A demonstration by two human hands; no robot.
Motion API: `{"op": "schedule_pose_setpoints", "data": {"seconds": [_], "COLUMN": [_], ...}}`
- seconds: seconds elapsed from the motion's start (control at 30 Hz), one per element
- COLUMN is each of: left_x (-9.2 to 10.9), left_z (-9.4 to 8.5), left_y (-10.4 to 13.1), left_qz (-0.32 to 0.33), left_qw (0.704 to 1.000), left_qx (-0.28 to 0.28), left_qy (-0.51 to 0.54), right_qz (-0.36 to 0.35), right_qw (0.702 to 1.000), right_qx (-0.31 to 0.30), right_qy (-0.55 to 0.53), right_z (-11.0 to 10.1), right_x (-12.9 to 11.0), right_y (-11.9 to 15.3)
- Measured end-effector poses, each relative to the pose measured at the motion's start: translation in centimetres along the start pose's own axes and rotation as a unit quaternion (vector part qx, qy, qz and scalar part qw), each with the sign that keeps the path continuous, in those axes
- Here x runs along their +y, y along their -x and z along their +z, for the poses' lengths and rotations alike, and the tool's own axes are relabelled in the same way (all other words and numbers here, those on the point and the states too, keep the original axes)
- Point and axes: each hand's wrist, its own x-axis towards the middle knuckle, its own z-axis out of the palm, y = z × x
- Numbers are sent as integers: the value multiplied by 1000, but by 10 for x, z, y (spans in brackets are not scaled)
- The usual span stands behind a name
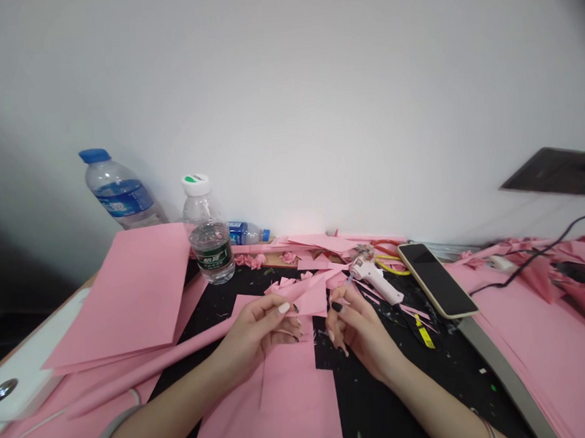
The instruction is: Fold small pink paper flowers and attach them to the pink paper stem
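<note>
My left hand (267, 324) is closed in a pinch at the left edge of a small pink paper piece (312, 300). To its right, my right hand (356, 324) has its thumb and fingers curled together beside the paper's right edge; whatever may be between those fingertips is too small to make out. Below both hands lie larger pink paper sheets (301, 412) on the black mat (376, 413). A white hot glue gun (380, 281) rests just beyond my right hand. A long rolled pink paper tube (181, 352) passes behind my left forearm.
A phone (438, 280) lies at the right, near stacked pink sheets (521, 336). Folded pink paper (127, 290) covers part of a white device (22, 371) on the left. Water bottles (208, 238) stand by the wall. Yellow-handled scissors (393, 265) and a black cable (540, 253) lie farther back.
</note>
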Motion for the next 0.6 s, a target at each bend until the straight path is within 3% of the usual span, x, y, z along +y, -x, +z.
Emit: {"op": "schedule_pose_setpoints", "data": {"seconds": [0.17, 0.47, 0.6], "left_x": [0, 4, 0], "left_z": [2, 9, 9], "left_y": [2, 4, 4], "left_qz": [1, 0, 6], "left_qw": [995, 985, 981], "left_qx": [-30, -36, -46], "left_qy": [-98, -168, -187], "right_qz": [36, 33, 18], "right_qw": [998, 997, 995], "right_qx": [-48, -57, -34], "right_qy": [18, 50, 88], "right_z": [1, 1, 1], "right_x": [0, 4, 5], "right_y": [1, 0, -1]}}
